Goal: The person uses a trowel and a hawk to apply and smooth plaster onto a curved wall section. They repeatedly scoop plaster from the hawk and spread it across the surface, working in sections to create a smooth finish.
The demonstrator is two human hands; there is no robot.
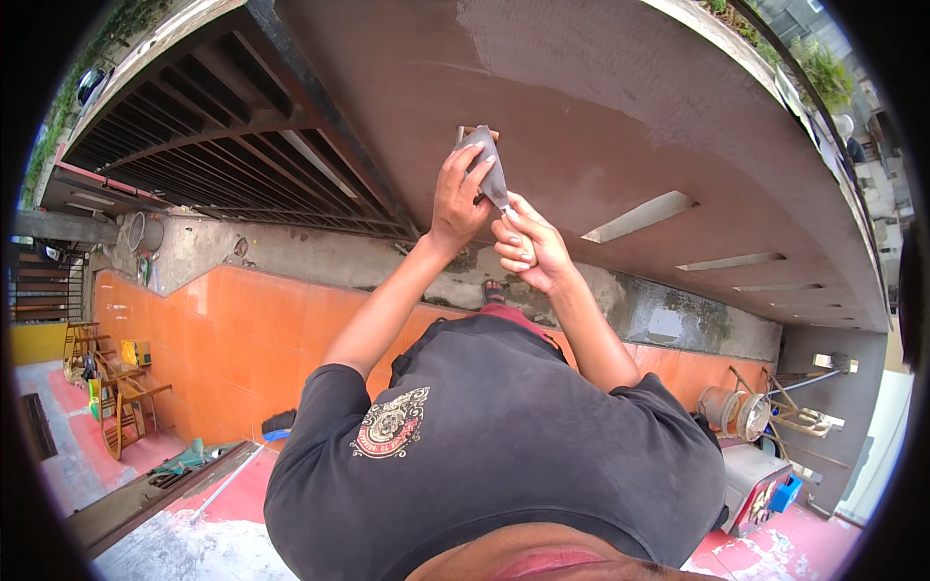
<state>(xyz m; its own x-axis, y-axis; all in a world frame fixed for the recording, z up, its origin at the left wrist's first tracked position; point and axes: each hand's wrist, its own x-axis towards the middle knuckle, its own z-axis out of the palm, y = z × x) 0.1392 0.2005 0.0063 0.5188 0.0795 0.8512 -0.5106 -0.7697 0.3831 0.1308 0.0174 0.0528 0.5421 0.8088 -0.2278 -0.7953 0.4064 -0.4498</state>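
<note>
My right hand (533,242) is closed around the handle of a putty knife (495,182), its broad grey metal blade pointing up and away from me. The fingers of my left hand (462,194) rest bent across the blade; its thumb is mostly hidden. Behind the blade tip is a small opening (465,132) with pale edges in the brown wall (572,145). A lighter grey-brown patch covers the wall's upper part.
Left of the wall stands a dark slatted metal gate (291,155). Narrow slots (641,217) pierce the wall to the right. Orange tiles (242,329) cover the floor behind a concrete strip. Wooden chairs (126,407) stand at left, a bucket (751,416) at right.
</note>
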